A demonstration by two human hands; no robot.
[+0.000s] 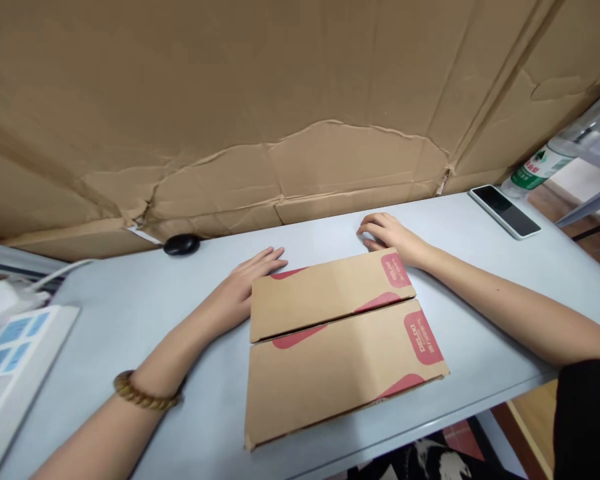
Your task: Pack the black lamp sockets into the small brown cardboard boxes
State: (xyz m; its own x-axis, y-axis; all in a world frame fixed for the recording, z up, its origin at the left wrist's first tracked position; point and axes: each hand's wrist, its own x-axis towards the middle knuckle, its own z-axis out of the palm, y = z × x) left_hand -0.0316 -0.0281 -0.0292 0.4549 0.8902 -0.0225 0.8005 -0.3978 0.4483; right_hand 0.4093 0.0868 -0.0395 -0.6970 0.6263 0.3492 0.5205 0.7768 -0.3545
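Observation:
A brown cardboard box (330, 333) with red DELIXI labels lies on the pale desk in front of me. A narrow gap runs across its top; I cannot tell whether these are two flaps or two boxes side by side. My left hand (245, 283) rests at its left back corner, fingers stretched out along the far edge and holding nothing. At the right back corner lies my right hand (387, 237), open on the desk with fingers loosely bent and apart. A braided bracelet (143, 393) circles my left wrist.
A large torn cardboard sheet (280, 100) stands along the back of the desk (190, 413). Before it sits a black mouse (181, 245). To the right are a phone (505, 211) and a plastic bottle (543, 167). A white panel with blue patches (25, 360) is at left.

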